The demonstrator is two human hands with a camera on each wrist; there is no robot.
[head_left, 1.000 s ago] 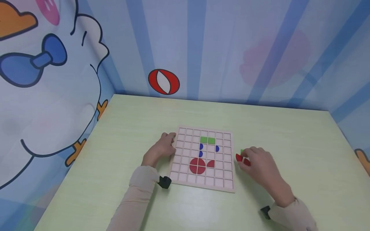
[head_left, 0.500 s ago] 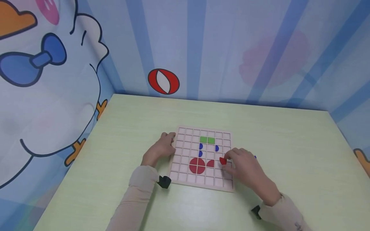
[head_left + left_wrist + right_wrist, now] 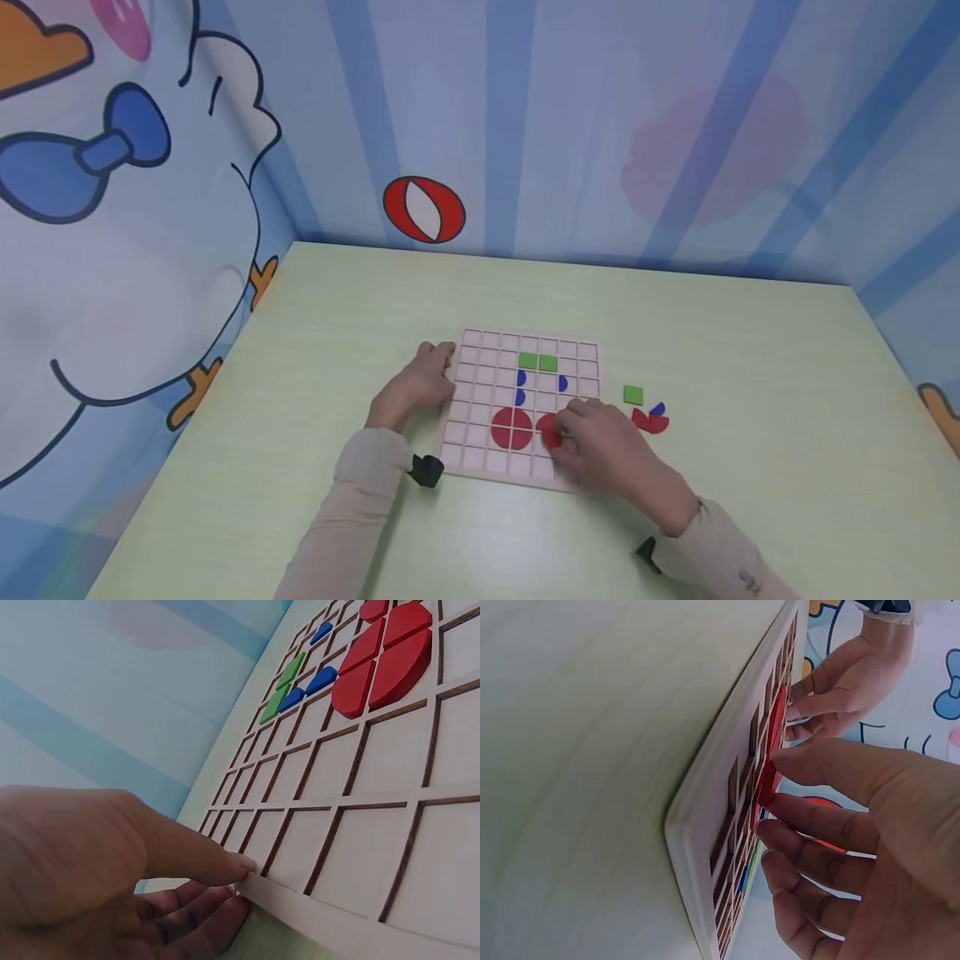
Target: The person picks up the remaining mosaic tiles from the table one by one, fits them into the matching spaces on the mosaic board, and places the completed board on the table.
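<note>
A pale wooden grid board (image 3: pixel 476 412) lies on the table. My left hand (image 3: pixel 412 385) grips its left edge, thumb on the rim (image 3: pixel 285 900) and the other fingers curled against the side. My right hand (image 3: pixel 615 450) pinches a red quarter-circle piece (image 3: pixel 766 784) between thumb and forefinger, low over the board's lower middle. That piece is beside another red quarter piece (image 3: pixel 546 421) in the grid. Left of them, several red quarters form a full red circle (image 3: pixel 512 428). Above sit two green squares (image 3: pixel 537 362) and three blue half-circle pieces (image 3: pixel 521 378).
Right of the board lie a loose green square (image 3: pixel 633 395), a small blue piece (image 3: pixel 657 409) and red quarter pieces (image 3: pixel 658 424). The table (image 3: pixel 750 375) meets a cartoon-printed wall (image 3: pixel 562 125) at its back and left.
My right hand has moved left from the loose pieces onto the board, carrying a red quarter piece beside the one in the grid. My left hand has stayed at the board's edge.
</note>
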